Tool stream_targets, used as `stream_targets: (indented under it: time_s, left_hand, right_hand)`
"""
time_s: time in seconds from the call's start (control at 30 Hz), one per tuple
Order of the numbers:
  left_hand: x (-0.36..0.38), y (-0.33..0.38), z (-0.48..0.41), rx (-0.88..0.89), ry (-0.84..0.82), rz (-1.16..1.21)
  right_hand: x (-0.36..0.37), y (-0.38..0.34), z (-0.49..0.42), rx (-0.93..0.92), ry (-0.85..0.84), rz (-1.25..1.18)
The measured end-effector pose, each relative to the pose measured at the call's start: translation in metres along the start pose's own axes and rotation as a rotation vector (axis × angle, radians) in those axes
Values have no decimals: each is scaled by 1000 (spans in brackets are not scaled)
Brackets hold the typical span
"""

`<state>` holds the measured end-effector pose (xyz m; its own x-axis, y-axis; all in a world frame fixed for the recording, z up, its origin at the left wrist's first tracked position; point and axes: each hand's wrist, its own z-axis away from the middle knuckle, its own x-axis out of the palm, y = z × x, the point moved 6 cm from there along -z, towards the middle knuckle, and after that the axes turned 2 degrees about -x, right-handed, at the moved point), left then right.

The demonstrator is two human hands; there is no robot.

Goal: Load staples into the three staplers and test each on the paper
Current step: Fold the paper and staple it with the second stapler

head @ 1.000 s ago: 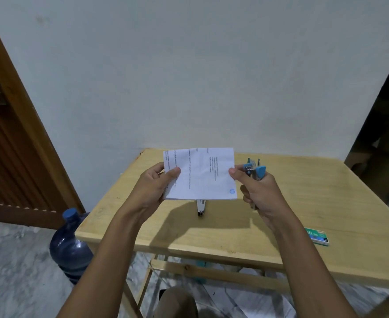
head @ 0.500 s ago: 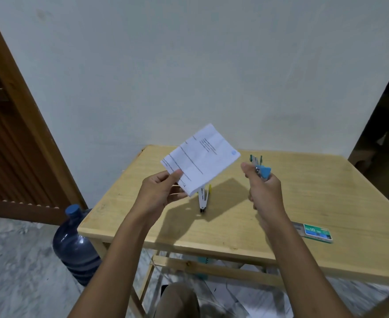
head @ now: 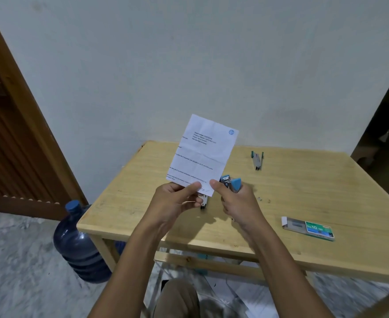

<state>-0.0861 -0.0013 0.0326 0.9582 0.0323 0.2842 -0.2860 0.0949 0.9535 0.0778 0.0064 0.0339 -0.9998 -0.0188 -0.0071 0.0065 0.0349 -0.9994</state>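
A folded white printed paper [head: 202,154] stands upright above the wooden table [head: 303,193], pinched at its lower edge by my left hand [head: 177,200]. My right hand [head: 239,203] grips a blue stapler [head: 231,183], its jaws right at the paper's lower right corner; its thumb touches that corner. A second stapler [head: 204,203] lies on the table, mostly hidden behind my left hand. A green-trimmed third stapler [head: 257,160] lies at the back of the table. An open green staple box [head: 308,228] lies at the right front.
A few loose staples [head: 264,199] lie on the table right of my right hand. A blue water jug [head: 79,244] stands on the floor left of the table. A wooden door [head: 10,138] is at the left; a wall is close behind the table.
The paper turned from flat and wide to tilted, then to upright. My right hand with the blue stapler let go of the paper's edge, then came back to its lower corner.
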Motion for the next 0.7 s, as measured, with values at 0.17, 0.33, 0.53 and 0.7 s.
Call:
stream_targets:
  time_s: [0.17, 0.33, 0.53, 0.7]
  left_hand:
    - [1, 0, -1, 79, 105, 72]
    - [5, -3, 2, 156, 172, 29]
    - [1, -1, 4, 248, 286, -51]
    - [0, -4, 3, 286, 331, -122]
  right_hand:
    - [17, 11, 4, 62, -195, -192]
    - [28, 13, 5, 64, -324, -281]
    - [33, 14, 3, 66, -353, -340]
    - [36, 21, 6, 50, -327, -268]
